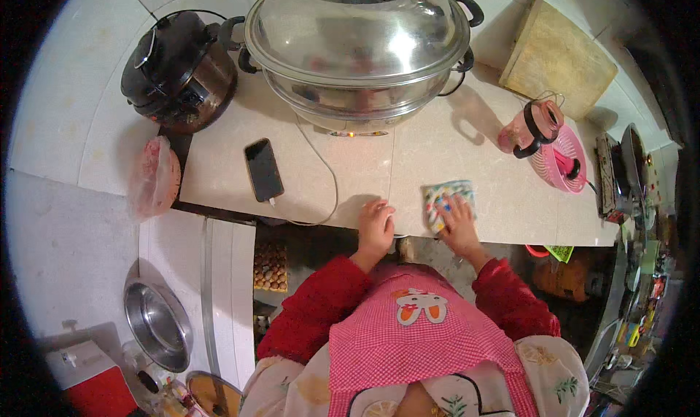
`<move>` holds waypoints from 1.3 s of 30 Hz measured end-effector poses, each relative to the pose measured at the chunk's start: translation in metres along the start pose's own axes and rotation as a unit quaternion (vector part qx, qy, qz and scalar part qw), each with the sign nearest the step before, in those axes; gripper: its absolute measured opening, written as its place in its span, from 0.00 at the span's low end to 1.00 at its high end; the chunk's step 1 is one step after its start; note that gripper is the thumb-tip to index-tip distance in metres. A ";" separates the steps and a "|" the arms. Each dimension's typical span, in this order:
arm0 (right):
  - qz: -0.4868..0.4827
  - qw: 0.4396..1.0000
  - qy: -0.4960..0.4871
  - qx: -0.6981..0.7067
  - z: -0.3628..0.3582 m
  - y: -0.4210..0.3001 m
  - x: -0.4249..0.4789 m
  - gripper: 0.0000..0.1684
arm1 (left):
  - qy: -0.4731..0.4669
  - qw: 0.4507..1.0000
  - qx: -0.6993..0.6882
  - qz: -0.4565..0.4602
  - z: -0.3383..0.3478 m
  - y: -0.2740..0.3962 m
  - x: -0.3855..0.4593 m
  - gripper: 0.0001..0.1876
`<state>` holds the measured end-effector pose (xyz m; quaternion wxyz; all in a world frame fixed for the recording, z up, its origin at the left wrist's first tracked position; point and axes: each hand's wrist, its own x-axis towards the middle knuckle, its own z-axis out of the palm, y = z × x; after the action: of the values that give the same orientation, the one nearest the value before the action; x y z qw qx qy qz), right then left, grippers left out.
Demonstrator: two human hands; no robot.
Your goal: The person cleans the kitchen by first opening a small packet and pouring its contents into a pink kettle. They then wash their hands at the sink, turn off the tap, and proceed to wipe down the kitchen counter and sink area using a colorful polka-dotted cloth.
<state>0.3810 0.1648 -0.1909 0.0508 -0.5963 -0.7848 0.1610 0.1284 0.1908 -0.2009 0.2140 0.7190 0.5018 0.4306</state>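
Observation:
Under my right hand [458, 224] a folded, multicoloured patterned cloth [437, 195] lies flat on the tiled countertop [350, 176], near its front edge. The fingers are spread on top of the cloth and slightly blurred. My left hand [376, 225] is at the front edge of the counter with its fingers curled; whether anything is inside it I cannot make out. To the left lies a smartphone [264, 170] with a dark screen, a white cable [334, 190] plugged into its lower end. Behind both hands stands a large lidded stainless steel pot [358, 50].
A black electric cooker [180, 78] and a pink bowl with a plastic bag [156, 173] stand at left. On the right are a pink plastic basket [579, 165], a pink jug [549, 119] and a leaning wooden board [563, 61]. A metal basin [158, 327] sits lower left.

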 end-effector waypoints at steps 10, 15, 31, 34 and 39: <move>0.146 0.977 0.157 -0.004 0.041 -0.087 0.128 0.38 | -0.001 0.981 -0.118 -0.152 -0.061 0.010 -0.065 0.07; -0.100 0.987 0.118 0.050 0.059 -0.162 0.097 0.34 | -0.003 0.989 -0.080 -0.121 -0.064 0.014 -0.063 0.06; 0.227 0.958 0.167 -0.046 -0.001 0.099 -0.130 0.32 | -0.165 0.937 -0.259 -0.167 0.044 0.093 -0.058 0.03; 0.269 0.929 0.253 -0.037 0.001 0.158 -0.173 0.33 | -0.184 0.931 -0.274 -0.154 0.060 0.100 -0.068 0.03; 0.331 0.879 0.336 -0.075 -0.020 0.228 -0.219 0.26 | -0.202 0.918 -0.296 -0.168 0.069 0.125 -0.070 0.03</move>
<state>0.6585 0.0141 -0.2193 0.2100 -0.8416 -0.4871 -0.1012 0.2441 0.0848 -0.1736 0.5830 0.5997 0.4109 0.3628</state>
